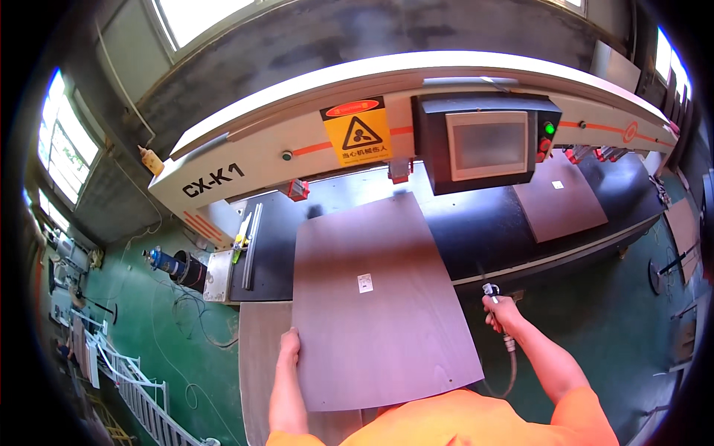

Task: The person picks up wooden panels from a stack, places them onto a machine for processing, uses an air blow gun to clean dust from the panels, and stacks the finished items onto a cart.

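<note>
I see my left hand (pixel 289 348) pressed flat on the left edge of a big brown board (pixel 379 297), fingers spread and not curled around it. The board is thin, smooth and flat, with faint wood lines, and it lies half on the black desk (pixel 454 230) of the machine (pixel 387 111). A tiny white square sticker (pixel 365 282) sits near the board's middle. My right hand (pixel 504 311) is closed around a small metal air nozzle (pixel 490 291) with a grey hose (pixel 510 364) hanging down. The machine has a long curved cream top. On it is a yellow sign (pixel 357 136) with a black triangle, and beside that a dark box with a pale grey screen (pixel 486 146). A second brown board (pixel 559 198) lies far right on the desk
</note>
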{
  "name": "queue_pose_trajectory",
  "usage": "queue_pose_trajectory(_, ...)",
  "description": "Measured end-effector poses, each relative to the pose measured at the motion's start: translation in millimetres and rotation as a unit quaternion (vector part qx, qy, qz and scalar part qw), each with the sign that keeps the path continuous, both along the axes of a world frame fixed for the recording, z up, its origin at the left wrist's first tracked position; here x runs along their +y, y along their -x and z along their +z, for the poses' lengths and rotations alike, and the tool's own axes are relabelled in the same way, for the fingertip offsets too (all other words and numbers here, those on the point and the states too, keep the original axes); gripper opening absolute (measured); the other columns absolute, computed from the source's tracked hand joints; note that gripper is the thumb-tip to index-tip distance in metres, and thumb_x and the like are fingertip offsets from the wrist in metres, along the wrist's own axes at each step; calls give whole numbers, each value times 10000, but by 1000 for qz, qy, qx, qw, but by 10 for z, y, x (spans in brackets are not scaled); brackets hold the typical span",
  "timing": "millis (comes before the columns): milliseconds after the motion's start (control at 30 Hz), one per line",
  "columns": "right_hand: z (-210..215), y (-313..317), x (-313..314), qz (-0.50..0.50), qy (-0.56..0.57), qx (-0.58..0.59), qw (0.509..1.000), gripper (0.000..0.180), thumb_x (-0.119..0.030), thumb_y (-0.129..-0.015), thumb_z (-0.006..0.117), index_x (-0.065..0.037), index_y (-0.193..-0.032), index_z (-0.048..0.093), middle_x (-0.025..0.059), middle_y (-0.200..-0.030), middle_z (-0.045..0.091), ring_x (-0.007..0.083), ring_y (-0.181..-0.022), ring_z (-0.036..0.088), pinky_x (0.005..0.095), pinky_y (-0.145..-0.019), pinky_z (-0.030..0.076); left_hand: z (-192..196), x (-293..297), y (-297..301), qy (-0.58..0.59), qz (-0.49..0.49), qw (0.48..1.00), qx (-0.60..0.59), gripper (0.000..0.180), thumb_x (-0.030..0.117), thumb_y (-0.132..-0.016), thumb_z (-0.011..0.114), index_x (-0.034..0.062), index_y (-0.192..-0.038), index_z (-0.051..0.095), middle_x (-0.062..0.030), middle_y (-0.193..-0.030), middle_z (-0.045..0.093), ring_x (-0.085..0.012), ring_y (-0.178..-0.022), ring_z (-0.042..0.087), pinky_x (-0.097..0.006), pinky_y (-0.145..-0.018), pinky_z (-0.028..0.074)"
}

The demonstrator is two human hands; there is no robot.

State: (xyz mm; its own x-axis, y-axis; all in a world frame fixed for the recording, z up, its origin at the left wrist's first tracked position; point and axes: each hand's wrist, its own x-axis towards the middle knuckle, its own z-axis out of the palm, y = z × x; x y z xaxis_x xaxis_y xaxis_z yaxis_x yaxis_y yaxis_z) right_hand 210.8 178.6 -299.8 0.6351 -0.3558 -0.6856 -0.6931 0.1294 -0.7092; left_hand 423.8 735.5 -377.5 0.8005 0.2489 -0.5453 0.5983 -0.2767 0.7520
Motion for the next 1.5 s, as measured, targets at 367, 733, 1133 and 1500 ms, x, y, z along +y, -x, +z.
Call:
queue_pose_trajectory(367, -54, -492, 712, 98, 10, -10, 995, 310, -330, -950, 588, -33, -861, 576, 69, -621, 608, 136, -446, 542, 282, -395, 435, 360, -334, -732, -436, -368, 821, -10, 830, 554, -827, 599, -7, -1411, 419, -242, -1461, 402, -384, -1363, 369, -449, -1113, 317)
queue_pose_trajectory(733, 68, -1291, 940, 174, 58, -19, 983, 316, -342, -960, 576, -43, -857, 580, 57, -583, 565, 136, -416, 508, 275, -366, 373, 291, -1607, 807, -356, -698, 605, -140, 987, 414, -633, 824, 226, -1481, 353, -178, -1603, 54, -487, -1445, 85, -761, -1015, 232)
queue_pose_trajectory(1133, 27, -1278, 1316, 101, -91, -48, 990, 390, -423, -970, 560, -50, -857, 556, 57, -615, 587, 145, -476, 545, 284, -420, 424, 267, -1598, 69, -350, -704, 603, -133, 1002, 395, -609, 855, 253, -1475, 371, -141, -1613, 61, -465, -1454, 82, -749, -1028, 236)
queue_pose_trajectory(1500, 516, -1951, 1607, 87, -153, -102, 979, 394, -423, -988, 526, -35, -923, 548, 58, -645, 566, 159, -501, 541, 297, -436, 432, 280, -1615, -40, -355, -690, 616, -137, 983, 380, -579, 867, 245, -1447, 425, -138, -1608, 97, -468, -1451, 95, -744, -1020, 259)
